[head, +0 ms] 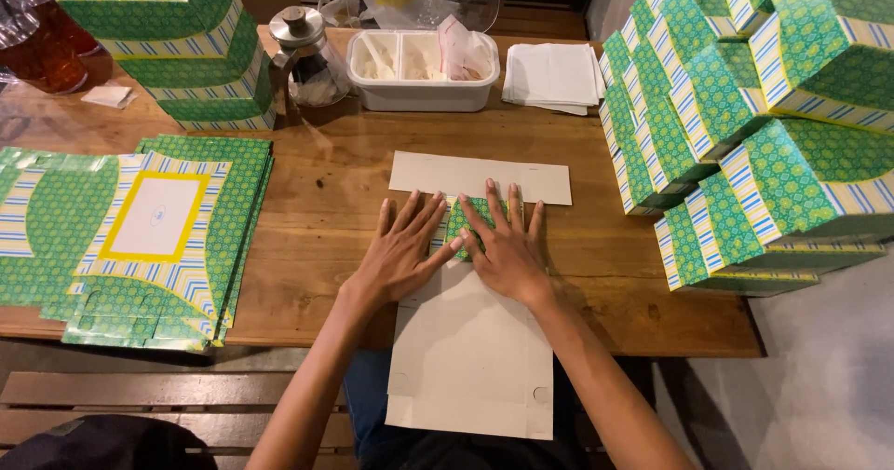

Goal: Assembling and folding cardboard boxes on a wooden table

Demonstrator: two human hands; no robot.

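A flat cardboard box blank (470, 340) lies plain side up on the wooden table (326, 209) and hangs over the front edge toward me. A green and yellow patterned flap (456, 218) is folded over its middle. My left hand (402, 251) and my right hand (507, 242) press flat on that flap, fingers spread, side by side and touching. Neither hand grips anything. A plain strip of the blank (480, 177) shows beyond my fingertips.
A stack of flat green patterned blanks (158, 237) lies at left. Folded green boxes are piled at the right (745, 135) and back left (177, 41). Behind stand a glass jar (307, 55), a white tray (419, 69) and white napkins (551, 77).
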